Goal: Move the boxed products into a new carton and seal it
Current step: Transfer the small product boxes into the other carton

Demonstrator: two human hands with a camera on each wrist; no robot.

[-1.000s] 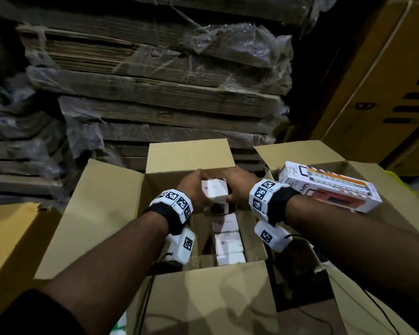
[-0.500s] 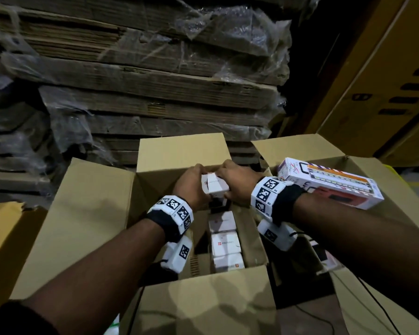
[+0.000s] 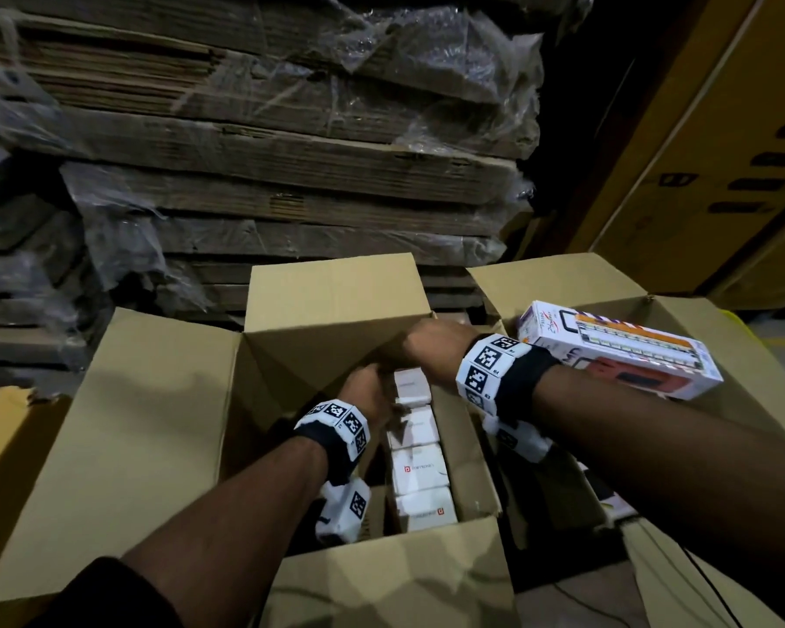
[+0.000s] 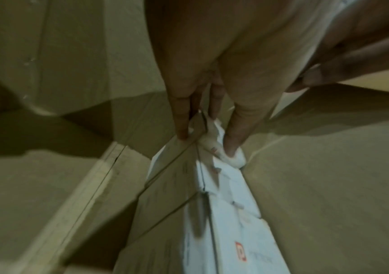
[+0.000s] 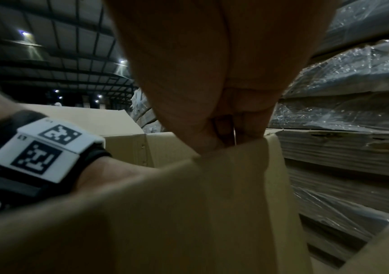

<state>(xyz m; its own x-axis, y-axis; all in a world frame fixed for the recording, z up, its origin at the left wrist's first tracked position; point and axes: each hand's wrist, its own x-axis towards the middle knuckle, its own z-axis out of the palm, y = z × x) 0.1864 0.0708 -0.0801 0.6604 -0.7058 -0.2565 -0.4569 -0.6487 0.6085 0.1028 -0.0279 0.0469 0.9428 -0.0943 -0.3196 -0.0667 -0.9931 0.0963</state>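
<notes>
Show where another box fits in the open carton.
Free: the shadowed bay in the carton between its left wall and the row of white boxes, beside the left hand. Crowded: the row, packed end to end; right hand grips the far wall.

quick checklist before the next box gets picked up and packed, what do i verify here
1. Row of small white boxes seated between the cardboard walls in the carton: ok.
2. Farthest small white box fully down: cannot tell, left hand fingers press on it.
3. Left hand free: not ok, touching that box.
4. Right hand free: cannot tell, it rests at a cardboard edge.
5. Long printed box reachable: ok, lies atop the right-side carton.
6. Carton flaps open: ok.
</notes>
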